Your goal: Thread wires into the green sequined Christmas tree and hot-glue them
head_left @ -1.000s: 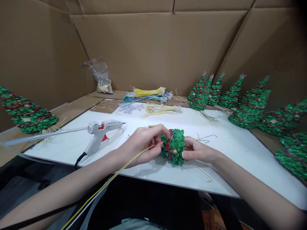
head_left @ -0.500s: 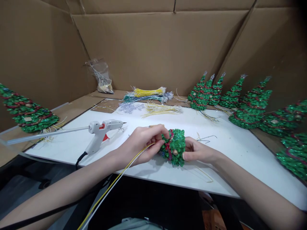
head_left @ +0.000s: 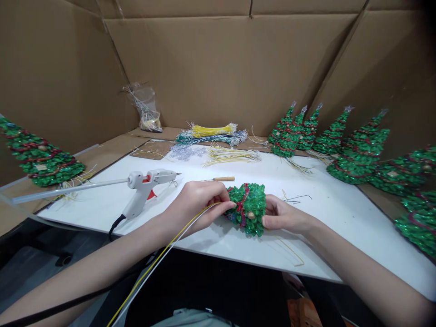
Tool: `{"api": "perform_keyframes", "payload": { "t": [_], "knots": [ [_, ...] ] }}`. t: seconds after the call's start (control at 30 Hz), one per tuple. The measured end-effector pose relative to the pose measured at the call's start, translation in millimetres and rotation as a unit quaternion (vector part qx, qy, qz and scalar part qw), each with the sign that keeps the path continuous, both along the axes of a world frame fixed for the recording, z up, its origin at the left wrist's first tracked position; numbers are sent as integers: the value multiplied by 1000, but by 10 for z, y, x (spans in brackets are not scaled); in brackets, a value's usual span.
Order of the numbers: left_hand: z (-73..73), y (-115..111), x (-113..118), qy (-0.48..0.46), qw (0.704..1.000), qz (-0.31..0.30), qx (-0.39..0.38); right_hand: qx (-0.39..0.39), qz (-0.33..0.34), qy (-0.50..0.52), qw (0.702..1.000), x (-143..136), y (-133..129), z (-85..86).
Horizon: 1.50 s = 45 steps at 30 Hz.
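Note:
A small glittery green Christmas tree with red garland and a gold bauble lies on its side over the white board. My right hand grips its wide base, thumb on the rim and fingers partly hidden behind. At the other end, my left hand is closed in a pinch on a yellow and white pair of wires, which trail down toward my lap. Its fingertips touch or nearly touch the tree's left side; the narrow tip is hidden behind them. Just beyond lies a thin tool with a wooden handle.
A white glue gun with a long glue stick stands on the left. Wire bundles and loose yellow-white wires lie at the back. Several finished trees line the right; another tree leans at left. Cardboard walls surround the board.
The left fingers have shifted slightly along the tree, baring more of its garland, and the wooden handle has come into fuller view. The right hand keeps its grip on the base.

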<state>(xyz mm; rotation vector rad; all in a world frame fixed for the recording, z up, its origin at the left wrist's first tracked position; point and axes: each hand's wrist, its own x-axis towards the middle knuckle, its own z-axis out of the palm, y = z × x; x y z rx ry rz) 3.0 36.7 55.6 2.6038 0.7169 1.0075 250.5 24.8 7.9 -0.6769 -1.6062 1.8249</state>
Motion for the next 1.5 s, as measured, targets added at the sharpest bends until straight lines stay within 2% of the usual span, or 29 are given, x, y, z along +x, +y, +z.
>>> {"api": "perform_keyframes", "payload": {
  "t": [0.2, 0.4, 0.87, 1.2, 1.5],
  "knots": [
    [8, 17, -3, -10, 999, -25, -21, 3, -8, -5, 1000, 9, 17, -28],
    [33, 21, -73, -2, 997, -71, 6, 2, -29, -34, 999, 20, 16, -38],
    [0, -2, -26, 20, 997, -26, 67, -15, -13, -9, 1000, 9, 3, -36],
    [-114, -30, 53, 1, 981, 25, 190, -19, -9, -1, 1000, 26, 7, -63],
    [-94, -25, 50, -7, 991, 4, 131, -22, -15, -6, 1000, 15, 8, -66]
  ]
}}
